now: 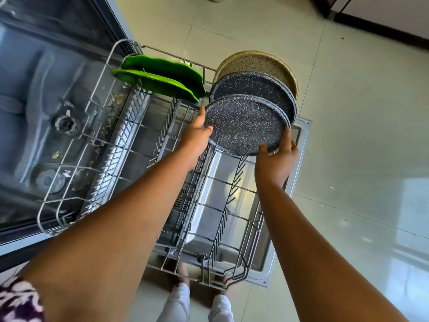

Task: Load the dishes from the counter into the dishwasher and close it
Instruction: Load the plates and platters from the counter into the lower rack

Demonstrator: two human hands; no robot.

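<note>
Left hand (197, 133): grips the left rim of a dark speckled plate (246, 124), thumb on the face, fingers curled behind the edge.
Right hand (276, 163): grips the same plate at its lower right rim, thumb on the face, fingers wrapped behind.
Plate: held between the two hands, tilted nearly upright, its lower edge among the rack's tines just above the right thumb.
Second plate (255, 89): the same dark speckle, standing right behind the held plate, beyond both hands.
Beige plate (257, 63): speckled, standing behind the second plate, farthest from the hands.
Green plates (162, 75): two, on edge, side by side, beyond the left hand and to its left.
Rack (224, 213): grey wire, pulled out under both forearms; rows of tines run from the hands back toward the person.
Door (300, 145): steel, folded down flat beneath the rack, its far corner just beyond the right hand.
Tub (46, 89): open, well left of the left hand, with a spray arm and scattered bits of debris on its floor.
Floor (348, 112): pale glossy tiles to the right of the right hand, with a dark skirting strip at the far edge.
Person: patterned sleeve (18, 300) at the left arm; light trouser legs (176, 303) below the rack's near end.
</note>
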